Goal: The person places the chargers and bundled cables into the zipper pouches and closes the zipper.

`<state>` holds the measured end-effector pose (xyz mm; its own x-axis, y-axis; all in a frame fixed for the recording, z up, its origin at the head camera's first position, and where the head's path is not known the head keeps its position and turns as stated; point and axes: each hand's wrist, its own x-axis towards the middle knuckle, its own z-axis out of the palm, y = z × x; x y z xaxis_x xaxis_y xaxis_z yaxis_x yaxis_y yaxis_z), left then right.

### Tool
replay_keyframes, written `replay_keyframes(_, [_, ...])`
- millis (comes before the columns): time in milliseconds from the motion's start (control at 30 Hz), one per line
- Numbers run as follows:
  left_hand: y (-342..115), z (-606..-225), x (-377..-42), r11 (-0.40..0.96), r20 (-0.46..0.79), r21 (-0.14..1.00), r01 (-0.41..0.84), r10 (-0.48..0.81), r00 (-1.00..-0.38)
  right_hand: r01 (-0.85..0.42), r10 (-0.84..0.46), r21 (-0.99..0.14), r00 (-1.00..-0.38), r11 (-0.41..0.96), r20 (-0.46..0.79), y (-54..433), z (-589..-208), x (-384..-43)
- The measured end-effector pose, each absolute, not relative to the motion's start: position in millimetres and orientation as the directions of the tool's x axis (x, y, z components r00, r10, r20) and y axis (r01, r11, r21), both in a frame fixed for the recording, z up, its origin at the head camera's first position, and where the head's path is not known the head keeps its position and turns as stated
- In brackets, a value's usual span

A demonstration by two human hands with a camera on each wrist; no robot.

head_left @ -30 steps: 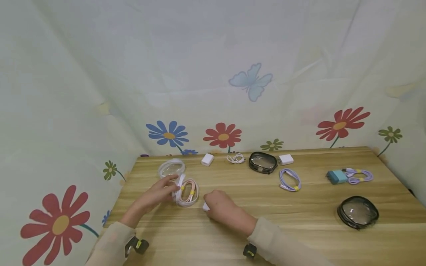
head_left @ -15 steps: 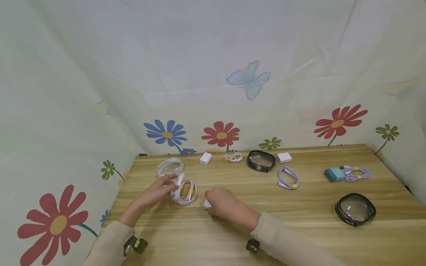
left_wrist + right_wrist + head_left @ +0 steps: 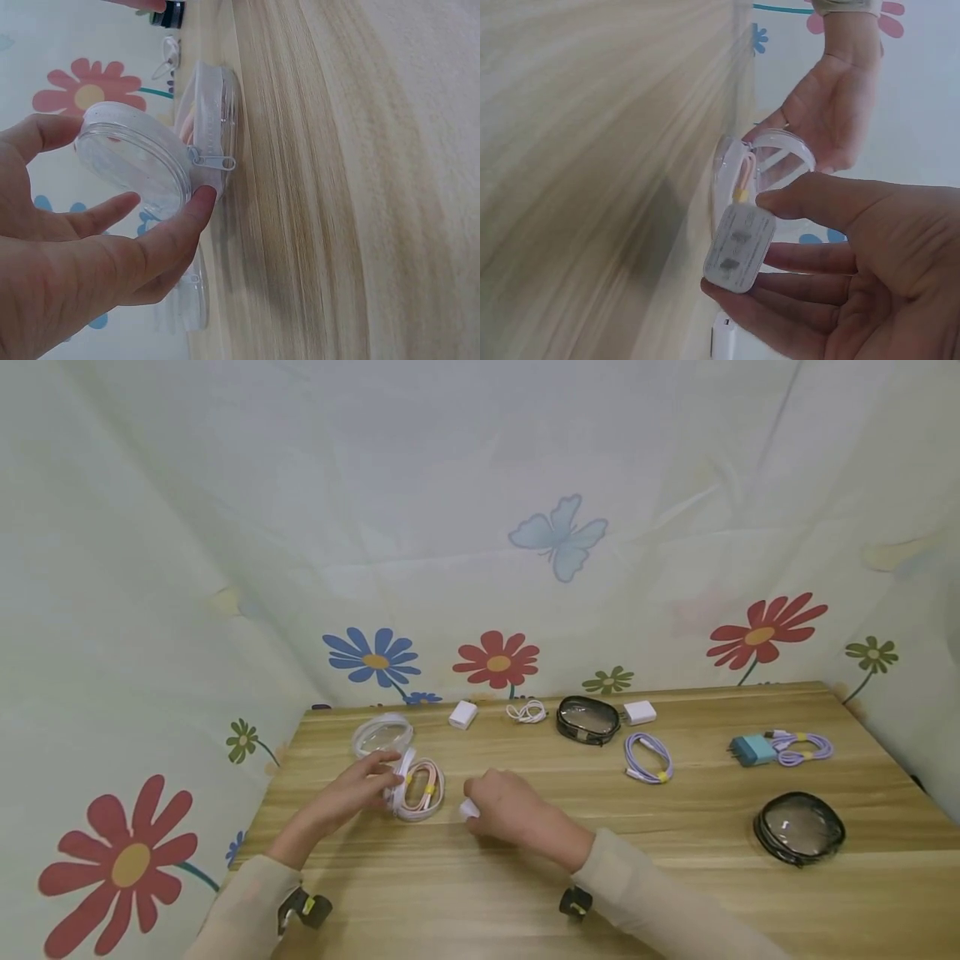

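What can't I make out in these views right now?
Right wrist: markings on the white adapter, too blurred to read.
Head: most of the white adapter, hidden by the right grip.
Left wrist: most of the pink cable, hidden by the white pouch rim.

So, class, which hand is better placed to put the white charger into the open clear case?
Probably the right hand: it grips the white charger near the clear case, while the left hand holds the lid up.

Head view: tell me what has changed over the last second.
The right hand has moved slightly up and right in the picture, carrying a white charger. Nothing was newly gripped or released. The left hand stays on the open clear case; the teal charger lies as before.
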<state>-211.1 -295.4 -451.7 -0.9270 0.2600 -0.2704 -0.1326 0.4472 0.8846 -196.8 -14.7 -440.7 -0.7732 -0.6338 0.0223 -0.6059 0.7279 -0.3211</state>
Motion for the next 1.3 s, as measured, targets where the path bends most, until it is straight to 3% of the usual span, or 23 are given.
replay_keyframes(333, [-297, -454, -212, 0.447, -0.272, 0.884, -0.137, 0.254, -0.928, -0.566, -0.592, -0.302, -0.806, 0.767, 0.008, -11, -431, -200])
replay_keyframes(533, [-298, -457, -211, 0.458, -0.271, 0.878, -0.137, 0.241, -0.932, -0.54, -0.58, -0.348, -0.815, 0.766, -0.013, -10, -426, -201])
replay_keyframes(1300, [-297, -458, -211, 0.447, -0.258, 0.885, -0.13, 0.239, -0.936, -0.587, -0.616, -0.358, -0.786, 0.726, 0.041, -16, -420, -207])
